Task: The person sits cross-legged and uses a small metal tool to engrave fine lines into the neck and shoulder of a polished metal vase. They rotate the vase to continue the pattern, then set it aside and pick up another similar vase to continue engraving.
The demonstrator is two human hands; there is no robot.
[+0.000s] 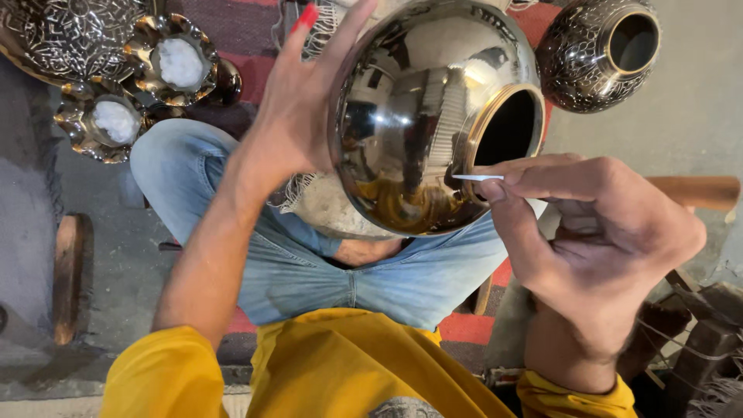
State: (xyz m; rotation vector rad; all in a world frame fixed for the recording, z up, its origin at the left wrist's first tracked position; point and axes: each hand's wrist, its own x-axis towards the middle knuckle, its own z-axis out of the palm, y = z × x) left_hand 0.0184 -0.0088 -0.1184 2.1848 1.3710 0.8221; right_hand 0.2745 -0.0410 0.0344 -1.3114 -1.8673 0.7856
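While a polished round metal pot (418,116) was held on its side at the upper centre of the frame, the left hand (298,116) was spread open against its left flank. At right of centre, the right hand (596,240) was pinched shut on a thin white stick (477,178), laid against the pot's mouth. An engraved dark pot (596,50) was seen at upper right.
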